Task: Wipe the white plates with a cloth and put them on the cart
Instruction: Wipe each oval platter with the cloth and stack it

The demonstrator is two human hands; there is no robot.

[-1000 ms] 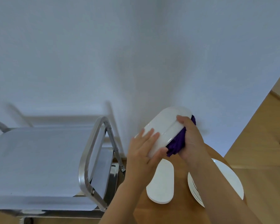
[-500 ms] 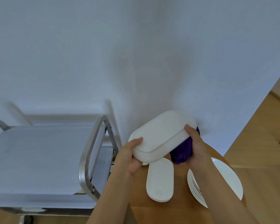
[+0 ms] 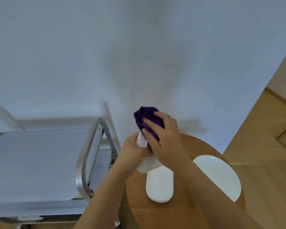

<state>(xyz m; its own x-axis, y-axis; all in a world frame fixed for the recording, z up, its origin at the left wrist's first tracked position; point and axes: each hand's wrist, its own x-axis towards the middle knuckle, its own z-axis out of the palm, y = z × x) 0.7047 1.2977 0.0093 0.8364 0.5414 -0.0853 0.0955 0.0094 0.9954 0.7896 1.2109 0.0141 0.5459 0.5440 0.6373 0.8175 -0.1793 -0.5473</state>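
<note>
Presently, item one: an oblong white plate (image 3: 144,156), held on edge above the round table (image 3: 196,210), seen almost edge-on. The left hand (image 3: 130,151) gripped it from the cart side, fingers curled round the rim. The right hand (image 3: 163,136) pressed a bunched purple cloth (image 3: 144,116) against the plate's upper end, fingers spread over the fabric and pinching it to the plate.

Handling, as judged: glazed ceramic, stiff, fairly heavy for its size, slippery under a cloth and likely to chip if dropped. Best held by the long rims, thumb on one face and fingers on the other.

Item two: a second oblong plate (image 3: 160,185), flat on the table below the hands. Item three: a stack of round plates (image 3: 221,177) at the table's right, partly hidden by the right forearm. Item four: a cart (image 3: 87,156) with a steel handle, to the left, no plates visible on its top shelf.

Change from half a second before: the plate then lay broad and tilted between both hands with the cloth tucked beneath; it had since turned on edge, and the cloth had come up over its top.
</note>
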